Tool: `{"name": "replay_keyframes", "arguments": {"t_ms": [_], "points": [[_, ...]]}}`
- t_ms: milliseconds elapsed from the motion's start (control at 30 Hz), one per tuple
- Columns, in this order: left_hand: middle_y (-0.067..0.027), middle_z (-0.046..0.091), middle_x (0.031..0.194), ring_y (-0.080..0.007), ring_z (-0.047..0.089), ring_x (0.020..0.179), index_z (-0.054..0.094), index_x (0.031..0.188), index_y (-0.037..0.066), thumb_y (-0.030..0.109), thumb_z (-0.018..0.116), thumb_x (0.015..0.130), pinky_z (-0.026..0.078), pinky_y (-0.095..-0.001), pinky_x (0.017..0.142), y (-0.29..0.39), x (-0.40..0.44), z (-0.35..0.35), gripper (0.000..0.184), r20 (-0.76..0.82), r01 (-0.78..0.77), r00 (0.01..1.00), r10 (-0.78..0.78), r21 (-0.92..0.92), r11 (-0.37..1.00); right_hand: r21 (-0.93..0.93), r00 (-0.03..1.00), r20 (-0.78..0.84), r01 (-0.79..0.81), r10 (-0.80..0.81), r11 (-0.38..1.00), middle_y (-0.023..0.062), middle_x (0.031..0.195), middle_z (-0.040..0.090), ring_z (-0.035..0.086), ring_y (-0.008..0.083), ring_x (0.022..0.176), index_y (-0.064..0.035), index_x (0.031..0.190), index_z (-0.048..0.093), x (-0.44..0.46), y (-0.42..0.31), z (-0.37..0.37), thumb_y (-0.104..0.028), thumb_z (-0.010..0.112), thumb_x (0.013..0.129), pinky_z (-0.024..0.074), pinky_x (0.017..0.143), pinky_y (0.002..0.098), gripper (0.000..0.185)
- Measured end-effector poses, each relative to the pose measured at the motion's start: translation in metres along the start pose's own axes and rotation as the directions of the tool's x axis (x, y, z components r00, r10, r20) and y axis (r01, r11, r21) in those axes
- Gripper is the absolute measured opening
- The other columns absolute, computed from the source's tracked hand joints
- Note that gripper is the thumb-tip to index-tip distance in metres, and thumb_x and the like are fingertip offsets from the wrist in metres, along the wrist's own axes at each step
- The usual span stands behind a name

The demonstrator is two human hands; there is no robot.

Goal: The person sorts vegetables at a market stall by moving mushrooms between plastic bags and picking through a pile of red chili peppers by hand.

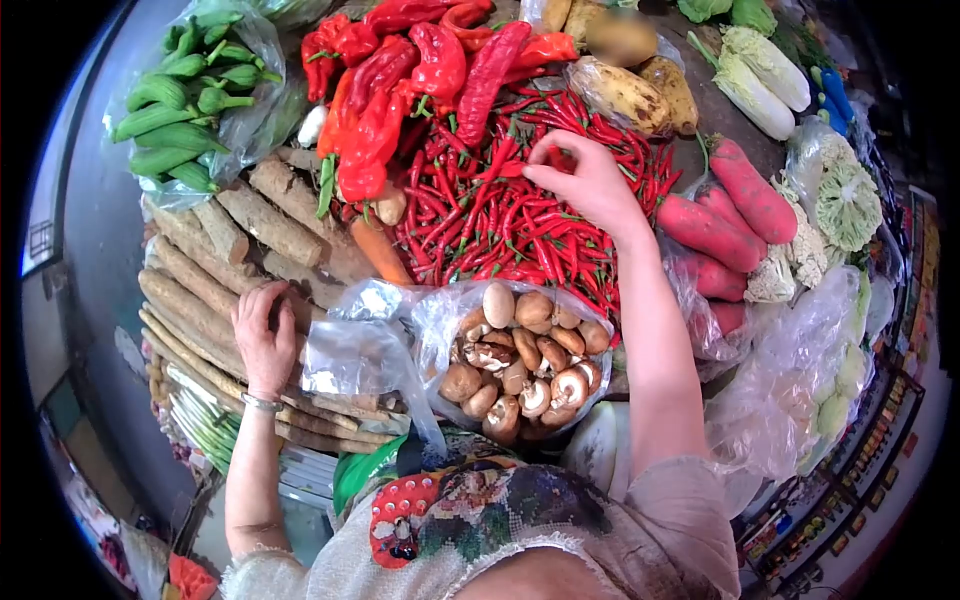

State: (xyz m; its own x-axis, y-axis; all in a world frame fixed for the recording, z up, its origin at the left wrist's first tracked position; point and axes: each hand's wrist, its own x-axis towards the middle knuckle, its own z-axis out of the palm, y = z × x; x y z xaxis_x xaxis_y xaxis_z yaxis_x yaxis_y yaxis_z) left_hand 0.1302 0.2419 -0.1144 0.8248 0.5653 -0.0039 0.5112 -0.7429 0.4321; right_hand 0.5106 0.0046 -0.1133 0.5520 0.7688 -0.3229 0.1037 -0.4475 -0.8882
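1. Patterned shirt (pixel 560 500) on the person, nearest the camera, with a red ladybird figure (pixel 400 525) on its front.
2. Right hand (pixel 590 190), extended over a broad heap of small red chillies (pixel 470 235). Thumb and forefinger meet in a pinch on a single chilli (pixel 510 169), located over the upper part of the heap.
3. Left hand (pixel 266 322), with a bracelet (pixel 262 403) at the wrist. It rests on long brown roots (pixel 185 275), fingers bent; whether it grips one cannot be told.
4. Brown mushrooms (pixel 525 347), gathered in a clear plastic bag (pixel 425 340) between the shirt and the chillies.
5. Large red peppers (pixel 375 130), piled against the upper left of the heap; a carrot (pixel 378 250) lies at its lower left edge.
6. Red radishes (pixel 710 235), right of the chillies, near the right forearm.
7. Green pods (pixel 175 125), bagged at far upper left, beyond the roots.
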Motion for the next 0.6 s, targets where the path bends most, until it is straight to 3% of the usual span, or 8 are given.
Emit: {"name": "replay_keyframes", "arguments": {"t_ms": [167,267,367,400,467,500,533,600], "points": [[-0.0135,0.066,0.107,-0.0309,0.059,0.106,0.065,0.106,0.004,0.008,0.060,0.085,0.040,-0.0393,0.096,0.000,-0.001,0.001,0.022,0.002,0.007,1.000,-0.007,0.003,1.000,0.465,0.988,-0.138,-0.002,0.075,0.885,-0.0031,0.079,0.064,0.051,0.0013,0.062,-0.0058,0.094,0.066,-0.042,-0.003,-0.025,-0.009,0.072,0.087,0.0379,0.053,0.0171,0.009],[-0.0133,0.066,0.108,-0.0304,0.059,0.106,0.065,0.106,0.005,0.009,0.060,0.086,0.040,-0.0388,0.095,-0.001,-0.001,0.001,0.021,0.007,0.011,1.000,-0.011,0.007,1.000,0.504,0.970,-0.233,0.059,0.070,0.862,-0.0040,0.079,0.064,0.049,0.0001,0.060,-0.0064,0.096,0.067,-0.046,0.013,-0.032,-0.010,0.073,0.088,0.0356,0.052,0.0157,0.011],[-0.0134,0.066,0.108,-0.0308,0.059,0.106,0.065,0.106,0.004,0.010,0.060,0.087,0.040,-0.0391,0.095,-0.003,-0.001,0.001,0.021,0.016,0.022,1.000,-0.022,0.013,1.000,0.371,0.954,-0.293,0.054,0.062,0.927,-0.0048,0.080,0.062,0.051,0.0021,0.064,-0.0065,0.097,0.069,-0.036,0.020,-0.027,-0.011,0.075,0.086,0.0404,0.057,0.0178,0.013],[-0.0134,0.066,0.108,-0.0308,0.059,0.106,0.065,0.106,0.004,0.010,0.060,0.087,0.040,-0.0391,0.095,-0.002,-0.001,0.001,0.021,0.018,0.024,1.000,-0.024,0.015,1.000,0.158,0.948,-0.317,0.050,0.002,0.986,-0.0019,0.085,0.066,0.058,0.0064,0.073,-0.0040,0.098,0.069,-0.031,0.016,-0.022,-0.011,0.075,0.086,0.0474,0.066,0.0225,0.015],[-0.0136,0.066,0.108,-0.0312,0.059,0.106,0.065,0.106,0.004,0.009,0.060,0.086,0.040,-0.0395,0.095,-0.001,-0.001,0.000,0.021,0.014,0.015,1.000,-0.015,0.009,1.000,0.012,0.972,-0.236,0.015,-0.012,1.000,0.0038,0.091,0.070,0.064,0.0130,0.083,-0.0016,0.099,0.069,-0.017,0.019,-0.011,-0.013,0.075,0.084,0.0510,0.075,0.0284,0.020],[-0.0136,0.066,0.108,-0.0312,0.059,0.106,0.065,0.106,0.004,0.009,0.060,0.086,0.040,-0.0395,0.095,-0.001,-0.001,0.001,0.021,0.015,0.016,1.000,-0.016,0.010,1.000,-0.149,0.971,-0.236,0.007,-0.043,0.989,0.0121,0.095,0.071,0.068,0.0227,0.085,-0.0018,0.101,0.069,-0.009,0.016,-0.004,-0.020,0.072,0.085,0.0528,0.077,0.0349,0.025],[-0.0138,0.066,0.108,-0.0313,0.059,0.107,0.065,0.106,0.004,0.009,0.060,0.086,0.040,-0.0397,0.096,-0.002,0.000,0.001,0.021,0.010,0.014,1.000,-0.014,0.009,1.000,-0.348,0.978,-0.196,0.000,-0.073,0.937,0.0176,0.096,0.070,0.068,0.0334,0.089,-0.0015,0.099,0.068,-0.002,0.009,0.000,-0.025,0.070,0.084,0.0528,0.080,0.0429,0.028],[-0.0139,0.065,0.108,-0.0315,0.059,0.107,0.065,0.106,0.004,0.009,0.060,0.086,0.041,-0.0399,0.096,-0.003,0.000,0.001,0.021,0.009,0.014,1.000,-0.014,0.013,1.000,-0.665,0.989,-0.121,-0.016,-0.087,0.747,0.0163,0.091,0.069,0.068,0.0315,0.086,-0.0021,0.094,0.068,0.015,0.008,0.013,-0.026,0.072,0.083,0.0519,0.076,0.0412,0.027]]}}
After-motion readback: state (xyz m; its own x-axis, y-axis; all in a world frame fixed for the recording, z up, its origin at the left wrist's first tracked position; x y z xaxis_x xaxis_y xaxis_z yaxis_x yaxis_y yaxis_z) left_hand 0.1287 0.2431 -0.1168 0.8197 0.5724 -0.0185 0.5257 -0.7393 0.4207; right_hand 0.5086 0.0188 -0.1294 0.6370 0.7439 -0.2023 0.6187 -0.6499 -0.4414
